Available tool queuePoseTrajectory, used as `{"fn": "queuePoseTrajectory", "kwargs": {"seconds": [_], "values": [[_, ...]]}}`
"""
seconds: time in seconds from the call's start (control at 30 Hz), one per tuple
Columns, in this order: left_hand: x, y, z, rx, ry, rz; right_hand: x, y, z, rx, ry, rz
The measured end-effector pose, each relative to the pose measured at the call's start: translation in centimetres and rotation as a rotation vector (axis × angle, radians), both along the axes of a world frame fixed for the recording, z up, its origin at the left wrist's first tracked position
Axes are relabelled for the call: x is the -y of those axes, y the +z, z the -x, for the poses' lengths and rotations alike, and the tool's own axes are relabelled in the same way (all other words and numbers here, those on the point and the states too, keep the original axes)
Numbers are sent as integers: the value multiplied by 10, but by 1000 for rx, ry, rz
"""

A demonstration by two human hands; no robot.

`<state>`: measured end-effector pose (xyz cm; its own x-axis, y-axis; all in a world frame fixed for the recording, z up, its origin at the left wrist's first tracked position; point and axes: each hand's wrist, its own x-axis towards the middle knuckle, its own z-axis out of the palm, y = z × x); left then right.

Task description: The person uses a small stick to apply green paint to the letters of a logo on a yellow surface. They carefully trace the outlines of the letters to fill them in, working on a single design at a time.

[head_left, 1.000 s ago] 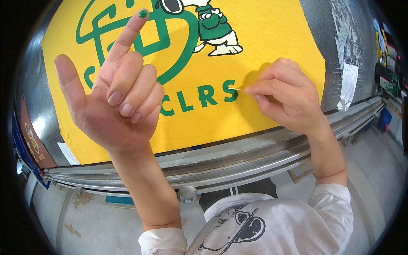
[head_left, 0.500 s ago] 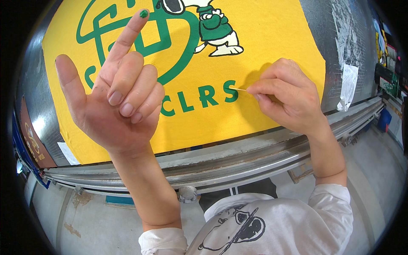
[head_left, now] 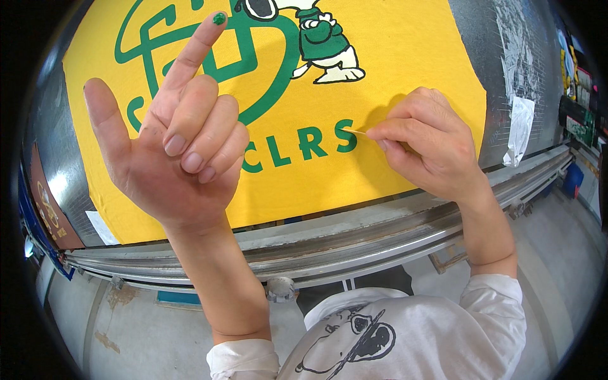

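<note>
Yellow fabric (head_left: 304, 190) lies flat, printed with green lettering, a large green emblem and a cartoon dog (head_left: 326, 47) in a green top. Between the thumb and fingers of my right hand (head_left: 430, 142) is a thin pale stick, like a toothpick (head_left: 356, 132). Its tip meets the last green letter of the row, or hovers just over it. My left hand (head_left: 183, 149) is held palm up above the fabric, holding nothing. Its index finger points away with a dab of green paint (head_left: 219, 19) on the tip; the thumb is spread and the other fingers are curled.
The fabric rests on a dark table (head_left: 468, 31) with a metal rail (head_left: 380, 237) along its near edge. Crumpled white tape (head_left: 520, 130) sticks to the table at right. A brown printed piece (head_left: 54, 202) lies at left. Shelves with coloured items (head_left: 579, 95) stand far right.
My left hand has shifted very slightly to the right. The toothpick tip has moved a little left on the last letter, while my right hand stays almost in place.
</note>
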<state>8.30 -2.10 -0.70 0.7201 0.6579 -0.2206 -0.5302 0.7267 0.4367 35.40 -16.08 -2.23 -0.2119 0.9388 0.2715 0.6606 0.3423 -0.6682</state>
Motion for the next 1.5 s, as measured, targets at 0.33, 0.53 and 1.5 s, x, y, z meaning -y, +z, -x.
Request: {"fn": "queuePoseTrajectory", "kwargs": {"seconds": [0.33,0.53,1.5], "values": [[-1,-1,1,-3,-10,-5,1,0,0,4,-5,8],[0,0,1,-3,-12,0,0,1,0,18,3,11],[1,1,0,-31,8,1,1,1,-2,-1,9,22]]}}
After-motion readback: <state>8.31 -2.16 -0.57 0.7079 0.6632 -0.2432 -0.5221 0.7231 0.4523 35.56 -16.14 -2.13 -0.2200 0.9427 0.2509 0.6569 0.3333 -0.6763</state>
